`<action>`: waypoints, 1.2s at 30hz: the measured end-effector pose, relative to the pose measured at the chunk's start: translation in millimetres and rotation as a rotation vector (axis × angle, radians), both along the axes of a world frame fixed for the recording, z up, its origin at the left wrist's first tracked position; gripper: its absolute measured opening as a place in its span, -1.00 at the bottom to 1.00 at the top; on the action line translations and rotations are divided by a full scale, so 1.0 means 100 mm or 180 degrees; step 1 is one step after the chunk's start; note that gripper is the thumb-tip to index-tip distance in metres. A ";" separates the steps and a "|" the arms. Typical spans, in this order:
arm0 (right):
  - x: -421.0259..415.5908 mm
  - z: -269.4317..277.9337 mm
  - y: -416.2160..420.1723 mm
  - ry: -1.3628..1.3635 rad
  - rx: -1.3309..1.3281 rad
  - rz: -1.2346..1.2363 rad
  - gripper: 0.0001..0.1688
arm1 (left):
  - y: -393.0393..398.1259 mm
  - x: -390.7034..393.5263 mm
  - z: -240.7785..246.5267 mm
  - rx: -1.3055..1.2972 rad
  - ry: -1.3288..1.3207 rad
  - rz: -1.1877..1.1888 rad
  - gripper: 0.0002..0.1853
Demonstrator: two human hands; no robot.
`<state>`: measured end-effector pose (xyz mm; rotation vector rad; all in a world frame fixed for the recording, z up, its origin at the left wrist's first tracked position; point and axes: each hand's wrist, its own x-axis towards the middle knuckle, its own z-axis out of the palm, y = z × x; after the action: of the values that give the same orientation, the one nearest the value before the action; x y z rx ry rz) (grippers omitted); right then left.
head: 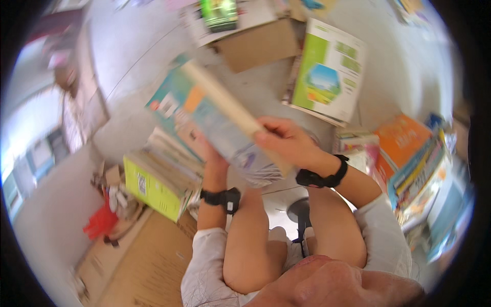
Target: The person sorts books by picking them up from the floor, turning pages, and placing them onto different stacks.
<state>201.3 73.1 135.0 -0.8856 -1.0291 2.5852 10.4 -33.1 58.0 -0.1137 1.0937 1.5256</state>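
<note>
Between my hands is a thick paperback book [226,119] with a blue and white cover, blurred by motion. My right hand [293,144] grips its page edge, thumb on top. Under and behind the book, my left hand [211,151] holds its lower left side; part of the fingers is hidden. A teal-covered book [167,96] shows behind the thick one, close to my left hand. Below it, a row of books with a lime-green cover [153,188] at its near end stands beside my left forearm. Black bands circle both my wrists.
A green and white book [330,73] tops a stack ahead on the right. Farther off are a brown cardboard piece [257,44] and a green packet [220,13]. Several books, one orange [402,142], lie at right. A cardboard box [153,264] and red cloth or plastic [100,218] are at lower left.
</note>
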 end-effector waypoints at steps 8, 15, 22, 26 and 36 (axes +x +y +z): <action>-0.33 -0.10 -0.10 0.0322 -0.1466 -0.0380 -0.72 | 0.03 0.02 0.23 0.0444 -0.0989 -0.0083 -0.48; -0.33 -0.26 -0.11 0.0236 -0.1589 -0.0508 -0.70 | -0.27 -0.06 0.33 0.0354 -0.0523 0.0061 -0.52; -0.27 -0.40 -0.17 0.0108 -0.1682 -0.0614 -0.69 | -0.43 -0.17 0.44 0.0056 0.0360 0.0183 -0.56; -0.19 -0.59 -0.20 0.0017 -0.1719 -0.0776 -0.69 | -0.41 -0.24 0.46 -0.0183 0.1023 0.0227 -0.58; -0.14 -0.73 -0.26 -0.0055 -0.1710 -0.0673 -0.48 | -0.35 -0.40 0.15 -0.0801 0.2522 0.0012 -0.65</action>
<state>186.8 47.6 61.6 -1.0617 -0.2116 2.7027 -30.0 -67.6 73.2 0.3485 1.9069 1.4547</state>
